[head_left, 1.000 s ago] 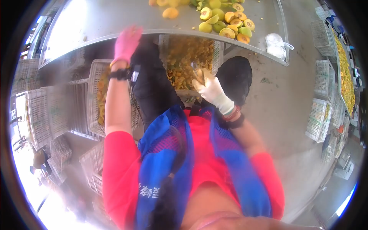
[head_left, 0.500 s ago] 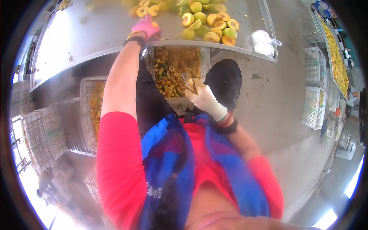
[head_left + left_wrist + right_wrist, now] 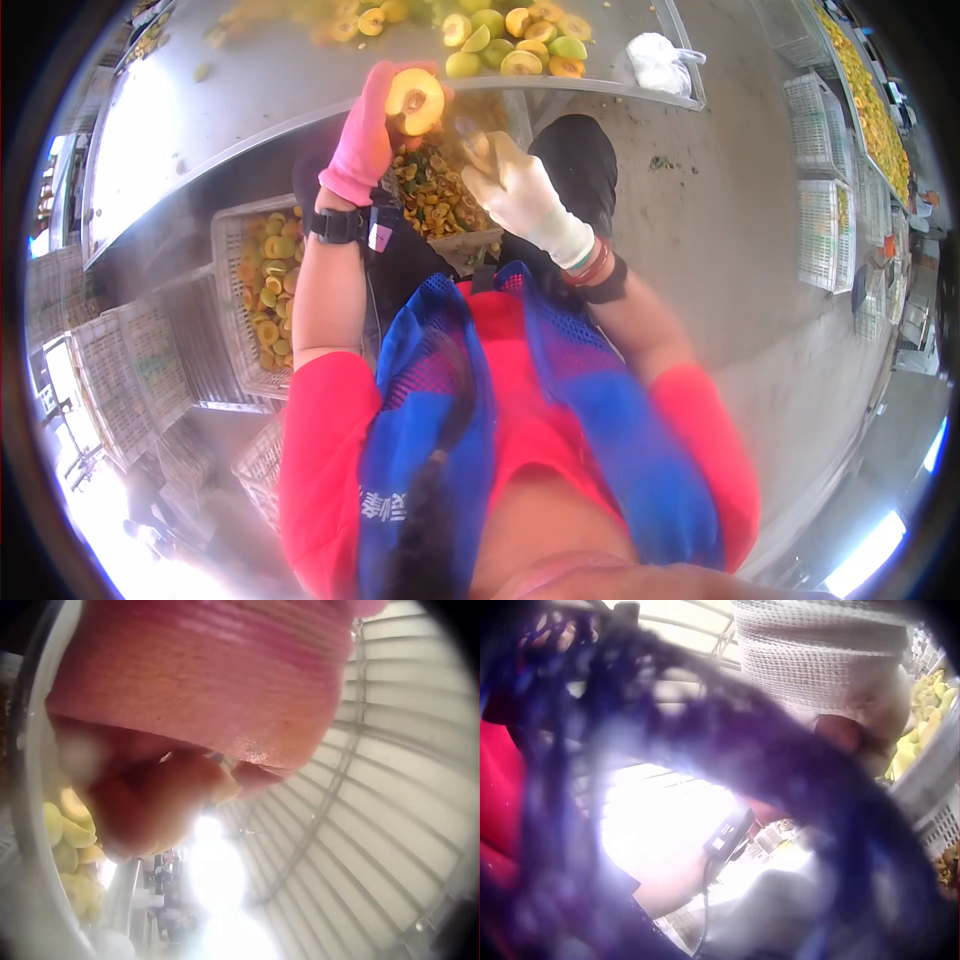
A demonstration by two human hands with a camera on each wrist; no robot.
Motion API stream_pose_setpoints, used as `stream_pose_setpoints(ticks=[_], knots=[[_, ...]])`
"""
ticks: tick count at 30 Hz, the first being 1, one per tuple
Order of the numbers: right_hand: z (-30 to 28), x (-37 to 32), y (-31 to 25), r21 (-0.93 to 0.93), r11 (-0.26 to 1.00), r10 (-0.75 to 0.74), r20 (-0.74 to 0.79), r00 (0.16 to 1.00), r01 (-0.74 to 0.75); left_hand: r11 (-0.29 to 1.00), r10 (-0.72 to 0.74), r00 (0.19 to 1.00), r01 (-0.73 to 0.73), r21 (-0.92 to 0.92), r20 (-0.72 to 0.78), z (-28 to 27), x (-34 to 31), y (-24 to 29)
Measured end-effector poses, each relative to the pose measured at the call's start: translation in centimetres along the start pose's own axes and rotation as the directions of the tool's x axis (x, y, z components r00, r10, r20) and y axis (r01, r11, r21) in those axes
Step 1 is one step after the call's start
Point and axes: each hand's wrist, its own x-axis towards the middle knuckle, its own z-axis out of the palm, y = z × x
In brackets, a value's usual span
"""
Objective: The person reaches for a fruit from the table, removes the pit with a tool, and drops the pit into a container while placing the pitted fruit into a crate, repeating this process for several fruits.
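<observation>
The left hand (image 3: 365,140), in a pink glove, holds a halved yellow fruit (image 3: 415,101), cut face up, near the table's front edge. To its right the right hand (image 3: 530,198), in a white glove, grips a small tool (image 3: 474,142) with a metallic tip, blurred and a short way from the fruit. In the left wrist view the left hand (image 3: 195,697) fills the top, fingers curled. Blue mesh covers much of the right wrist view; the white glove (image 3: 825,660) shows behind it.
Halved fruits (image 3: 521,63) lie on the metal table (image 3: 250,90). Below, a crate holds small fruit pieces (image 3: 435,195); another crate (image 3: 228,300) at left holds fruit halves. A white plastic bag (image 3: 657,62) sits at the table's right corner. Stacked crates (image 3: 825,235) stand at right.
The left hand reached to the fruits on the table, took hold of a half and came back toward the body. The right hand, still gripping the tool, is slightly farther left and higher.
</observation>
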Motion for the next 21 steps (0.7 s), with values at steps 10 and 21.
stream_pose_setpoints(ticks=[10, 21], knots=[[0.1, -0.9, -1.2, -0.086, 0.991, 0.106, 0.066, 0.992, -0.100, 0.947, 0.260, 0.963, -0.240, 0.212, -0.070, 5.3, -2.2, -1.9], [-1.8, -0.5, -4.4, 0.430, 0.794, 0.328, 0.290, 0.899, -0.429, 0.943, 0.329, 0.917, -0.304, 0.139, -0.225, 6.5, -2.5, -3.0]])
